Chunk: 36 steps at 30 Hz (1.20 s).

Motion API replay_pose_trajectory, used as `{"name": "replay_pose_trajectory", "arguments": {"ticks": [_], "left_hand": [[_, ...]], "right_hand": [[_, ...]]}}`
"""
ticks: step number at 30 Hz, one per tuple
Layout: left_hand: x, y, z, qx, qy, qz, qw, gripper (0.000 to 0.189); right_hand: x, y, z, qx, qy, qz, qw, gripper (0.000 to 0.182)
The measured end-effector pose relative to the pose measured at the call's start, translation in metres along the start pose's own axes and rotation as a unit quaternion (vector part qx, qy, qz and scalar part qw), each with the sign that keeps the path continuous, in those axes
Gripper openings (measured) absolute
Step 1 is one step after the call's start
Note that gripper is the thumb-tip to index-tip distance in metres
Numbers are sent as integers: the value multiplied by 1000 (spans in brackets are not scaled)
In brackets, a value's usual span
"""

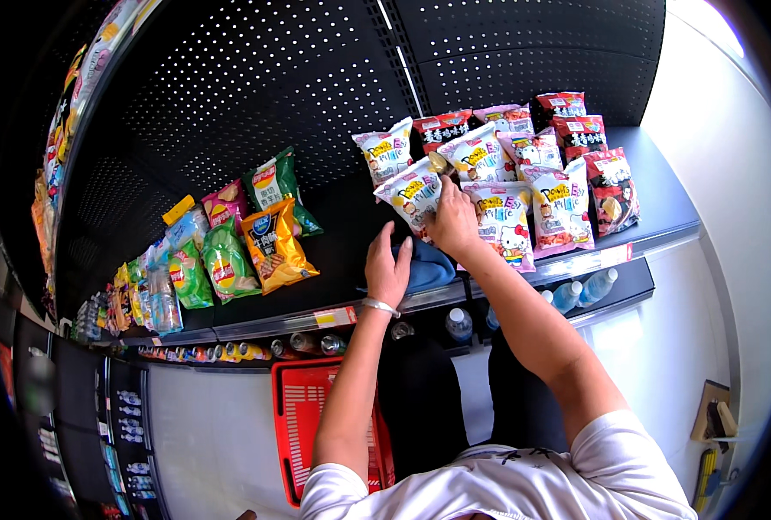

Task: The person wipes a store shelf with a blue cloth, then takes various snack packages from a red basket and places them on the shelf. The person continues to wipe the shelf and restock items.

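Observation:
My right hand [457,218] grips the right side of a white snack bag [408,195] with cartoon prints, its thumb against the bag's front. The bag leans at the left front of a group of similar bags. Just below it, my left hand [387,263] is raised with fingers apart and nothing in it, a bracelet on the wrist. A blue cloth [427,268] lies on the shelf's front edge, between and partly behind my hands. Touching my right hand's side of the group is another white bag [503,224], upright. The tips of some right-hand fingers are hidden.
Red and black snack bags [613,195] stand at the right end of the black shelf [343,227]. To the left are an orange chip bag [278,247] and green chip bags [229,260]. Bottles [459,324] line the lower shelf. A red shopping basket [304,377] sits on the floor.

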State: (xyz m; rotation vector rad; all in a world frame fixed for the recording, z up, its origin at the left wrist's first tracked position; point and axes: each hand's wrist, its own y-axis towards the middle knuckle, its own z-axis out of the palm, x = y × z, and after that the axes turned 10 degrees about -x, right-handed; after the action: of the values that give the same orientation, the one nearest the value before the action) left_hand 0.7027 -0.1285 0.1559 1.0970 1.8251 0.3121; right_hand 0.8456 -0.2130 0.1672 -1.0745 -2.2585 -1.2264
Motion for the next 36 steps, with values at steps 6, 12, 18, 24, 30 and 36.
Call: {"name": "replay_pose_trajectory", "arguments": {"ticks": [6, 12, 18, 24, 30, 36], "left_hand": [[-3, 26, 20, 91, -223, -197, 950, 50], [-10, 25, 18, -58, -380, -126, 915, 51], [-16, 21, -25, -149, -359, -87, 917, 56], [-23, -13, -92, -240, -412, -99, 873, 39], [-1, -50, -135, -263, -454, -124, 842, 33], [0, -96, -182, -350, -448, -208, 796, 34]], "right_hand": [[1, 3, -2, 26, 14, 21, 999, 80], [15, 4, -5, -69, 183, -25, 980, 67], [68, -9, -45, -56, 339, -53, 938, 56], [126, -43, -60, -76, 310, -241, 917, 49], [175, -85, -57, -76, 346, -303, 885, 50], [181, -137, -20, -22, 395, -381, 836, 55]]}}
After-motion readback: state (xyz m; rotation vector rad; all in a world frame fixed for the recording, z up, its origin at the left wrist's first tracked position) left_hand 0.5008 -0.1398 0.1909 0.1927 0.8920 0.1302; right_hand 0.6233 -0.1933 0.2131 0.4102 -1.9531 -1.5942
